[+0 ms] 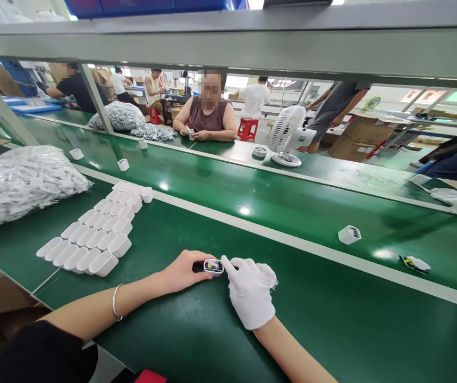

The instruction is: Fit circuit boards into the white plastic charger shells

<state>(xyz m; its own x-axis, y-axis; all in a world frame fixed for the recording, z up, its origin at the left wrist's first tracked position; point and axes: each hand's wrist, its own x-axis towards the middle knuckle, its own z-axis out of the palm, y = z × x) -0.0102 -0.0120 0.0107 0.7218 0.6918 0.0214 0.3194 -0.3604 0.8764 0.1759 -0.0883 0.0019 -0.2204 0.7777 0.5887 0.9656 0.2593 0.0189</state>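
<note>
Well, casing point(214, 267) opens upward, long axis crosswise.

No text, label or number seems readable anywhere in this rather distant view.

White plastic desk fan point(286, 127) upright on far strip of glossy green surface point(332, 173). Left of it, seated person in brown sleeveless top point(218, 118). Behind, red plastic stool point(247, 129) by person in white shirt point(255, 96); second red stool farther left. Standing person in dark grey shirt point(339, 101) beside large brown cardboard box point(348, 139). Small green fan point(372, 102) farther back. Overhead, long grey metal beam point(228, 50); blue plastic bin point(144, 7) above it.
</note>
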